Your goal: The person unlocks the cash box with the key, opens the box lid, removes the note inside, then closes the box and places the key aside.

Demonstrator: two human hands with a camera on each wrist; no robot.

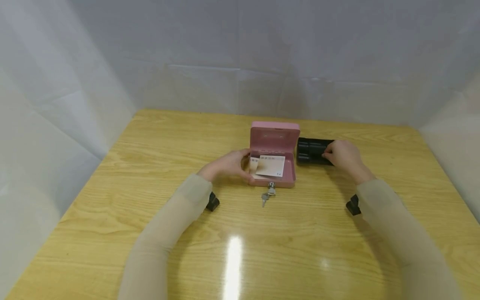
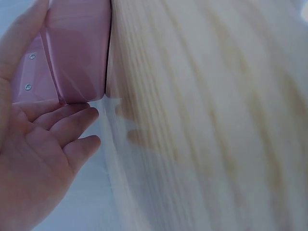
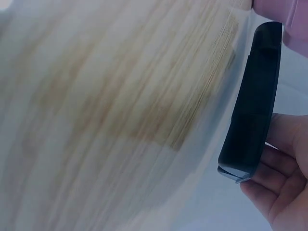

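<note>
A small pink metal box point(image 1: 273, 139) stands open on the wooden table point(image 1: 150, 166), its lid upright at the back. Paper slips point(image 1: 271, 166) lie inside, and a key point(image 1: 265, 199) hangs from the front lock. My left hand point(image 1: 228, 164) rests against the box's left side with fairly straight fingers; in the left wrist view the palm point(image 2: 33, 159) lies beside the pink wall point(image 2: 77, 53). Right of the box sits a black plastic tray point(image 1: 311, 151). My right hand point(image 1: 343, 156) grips its right end, fingers point(image 3: 281, 178) curled under the tray point(image 3: 255, 106).
White sheeting walls in the table at the back and both sides. Black wrist-camera mounts point(image 1: 212, 203) point(image 1: 353, 205) sit under both sleeves. A bright light glare point(image 1: 233, 266) lies on the near tabletop.
</note>
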